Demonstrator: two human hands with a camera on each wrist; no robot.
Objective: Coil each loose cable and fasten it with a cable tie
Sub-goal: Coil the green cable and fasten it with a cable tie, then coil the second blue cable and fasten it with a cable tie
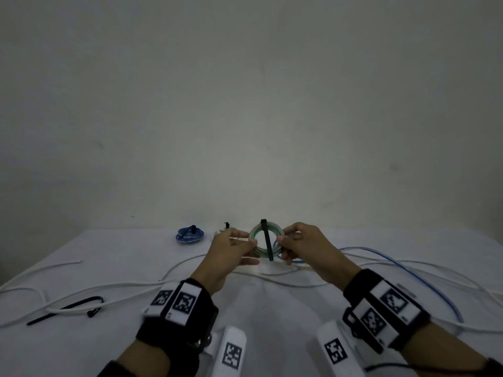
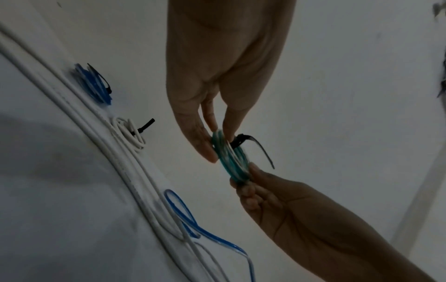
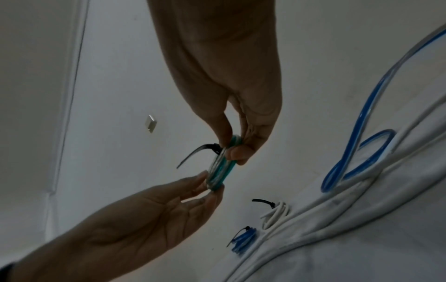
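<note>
A green-and-white coiled cable [image 1: 261, 253] is held upright above the white table [image 1: 272, 308] between both hands. My left hand [image 1: 254, 251] pinches its left side between thumb and fingers, and my right hand [image 1: 281, 247] pinches its right side. A black cable tie [image 1: 268, 246] wraps the top of the coil, its loose tail hanging across the ring. From the left wrist, my left hand [image 2: 218, 147] pinches the coil [image 2: 231, 162] beside the tie [image 2: 263, 150]. In the right wrist view my right hand [image 3: 231, 150] holds the coil [image 3: 220, 167] near the tie [image 3: 193, 154].
A tied blue coil [image 1: 189, 235] and a tied white coil [image 1: 221, 231] lie at the table's far side. Loose white cables [image 1: 114, 292] and a loose blue cable [image 1: 408, 270] sprawl over the table. A spare black cable tie [image 1: 70, 308] lies at the near left.
</note>
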